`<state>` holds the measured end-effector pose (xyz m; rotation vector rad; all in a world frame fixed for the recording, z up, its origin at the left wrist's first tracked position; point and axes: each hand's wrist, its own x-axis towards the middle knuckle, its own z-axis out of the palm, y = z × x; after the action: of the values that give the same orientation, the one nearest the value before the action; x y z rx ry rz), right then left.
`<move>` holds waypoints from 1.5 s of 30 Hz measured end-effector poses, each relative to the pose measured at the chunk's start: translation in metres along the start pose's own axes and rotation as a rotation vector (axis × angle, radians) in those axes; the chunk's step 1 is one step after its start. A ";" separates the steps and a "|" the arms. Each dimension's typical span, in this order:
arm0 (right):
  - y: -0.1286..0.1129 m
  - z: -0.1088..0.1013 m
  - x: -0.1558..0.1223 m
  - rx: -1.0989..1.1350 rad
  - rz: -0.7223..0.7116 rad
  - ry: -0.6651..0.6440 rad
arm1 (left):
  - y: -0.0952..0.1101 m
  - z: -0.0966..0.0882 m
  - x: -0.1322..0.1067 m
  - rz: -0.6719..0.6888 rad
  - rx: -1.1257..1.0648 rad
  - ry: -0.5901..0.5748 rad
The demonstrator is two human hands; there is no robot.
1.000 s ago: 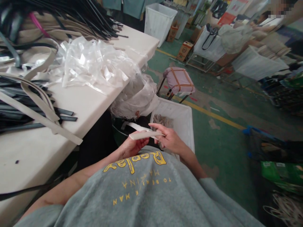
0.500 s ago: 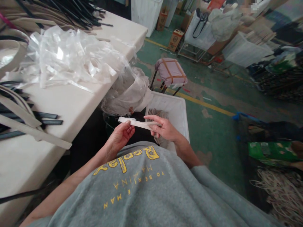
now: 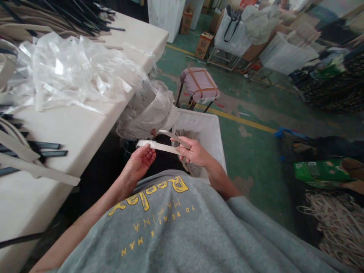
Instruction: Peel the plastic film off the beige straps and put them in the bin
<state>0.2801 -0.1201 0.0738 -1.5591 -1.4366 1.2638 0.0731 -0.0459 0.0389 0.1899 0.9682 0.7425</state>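
Observation:
Between my hands stretches a flat off-white strap (image 3: 165, 148), held in front of my grey shirt. My left hand (image 3: 143, 159) pinches its left end between thumb and fingers, where a shiny whitish piece lies on it. My right hand (image 3: 196, 151) is closed round the other end. From that hand a second length of strap curves up and to the left, its tip free; whether it belongs to the same strap I cannot tell. Below and behind the right hand is a white plastic bin (image 3: 210, 129) holding beige strips (image 3: 189, 135).
On the white table (image 3: 93, 121) at left lie a heap of clear plastic strips (image 3: 82, 72), dark straps (image 3: 52, 145) and beige straps. A whitish sack (image 3: 148, 110) hangs by the table edge. A cushioned stool (image 3: 200, 83) stands beyond the bin. Cords (image 3: 330, 223) lie at right.
The strap length in my right hand has risen and now arcs away from the lower one. Both hands keep their hold. The whole view has shifted slightly.

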 end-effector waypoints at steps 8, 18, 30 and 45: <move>0.005 0.025 0.029 0.194 -0.116 -0.041 | -0.009 0.009 -0.007 -0.094 0.057 -0.062; 0.046 0.006 0.032 0.011 -0.482 0.122 | 0.002 0.011 -0.012 -0.117 -0.010 -0.035; 0.010 -0.003 -0.016 0.217 -0.356 -0.024 | -0.009 0.010 0.005 -0.147 -0.052 -0.049; 0.015 -0.055 -0.001 0.704 -0.233 0.146 | -0.036 -0.003 0.018 0.100 0.439 -0.354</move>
<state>0.3370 -0.1166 0.0776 -0.9541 -0.8986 1.2899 0.0950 -0.0616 0.0082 0.7336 0.7737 0.5528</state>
